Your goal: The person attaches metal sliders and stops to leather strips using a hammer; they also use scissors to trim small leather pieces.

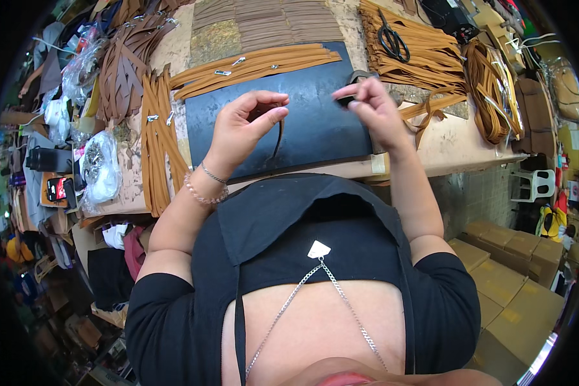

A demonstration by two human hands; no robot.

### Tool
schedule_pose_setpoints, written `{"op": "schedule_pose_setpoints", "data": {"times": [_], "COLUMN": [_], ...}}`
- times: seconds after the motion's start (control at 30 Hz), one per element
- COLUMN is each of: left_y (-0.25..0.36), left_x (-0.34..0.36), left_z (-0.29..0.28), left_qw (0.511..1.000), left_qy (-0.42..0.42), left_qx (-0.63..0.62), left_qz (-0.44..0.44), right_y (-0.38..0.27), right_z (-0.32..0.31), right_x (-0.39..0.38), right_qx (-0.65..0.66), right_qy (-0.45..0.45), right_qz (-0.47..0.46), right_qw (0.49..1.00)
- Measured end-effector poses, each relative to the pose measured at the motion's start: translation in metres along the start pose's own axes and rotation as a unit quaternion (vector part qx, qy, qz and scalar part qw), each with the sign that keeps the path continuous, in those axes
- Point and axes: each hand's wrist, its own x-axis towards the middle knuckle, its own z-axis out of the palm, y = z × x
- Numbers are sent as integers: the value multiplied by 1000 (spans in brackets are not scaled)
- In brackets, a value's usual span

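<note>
My left hand (248,125) is raised over a dark rubber mat (219,154), its thumb and forefinger pinched on a thin dark brown strip (278,140) that hangs down. My right hand (370,112) is at the mat's right side, fingers curled on a small black object (342,100) that I cannot make out. Behind the mat lie tan zipper tapes (257,61) with metal pulls, and another bundle (154,148) runs down its left side.
Brown tape piles (125,71), grey-brown pieces (264,26) and plastic bags (100,167) crowd the worktable. Black scissors (392,38) rest on a tan bundle at back right, beside coiled tapes (486,96). A white chair (533,185) and cardboard boxes (502,283) are right, below the table.
</note>
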Motion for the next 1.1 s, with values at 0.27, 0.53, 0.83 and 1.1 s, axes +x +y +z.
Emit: {"op": "schedule_pose_setpoints", "data": {"times": [0.27,0.53,0.83,1.1], "left_y": [3,-4,2,18], "left_x": [-6,-5,-6,-7], "left_z": [16,13,15,0], "left_qw": [996,992,995,988], "left_qy": [24,62,51,-60], "left_qx": [-51,-86,-42,-101], "left_qz": [63,70,77,104], "right_y": [-14,-16,-12,-24], "right_z": [88,102,105,91], "right_x": [9,-2,-3,-3], "right_qx": [98,45,73,209], "right_qy": [-25,-26,2,-153], "right_qz": [-6,1,-19,137], "right_qw": [995,999,997,956]}}
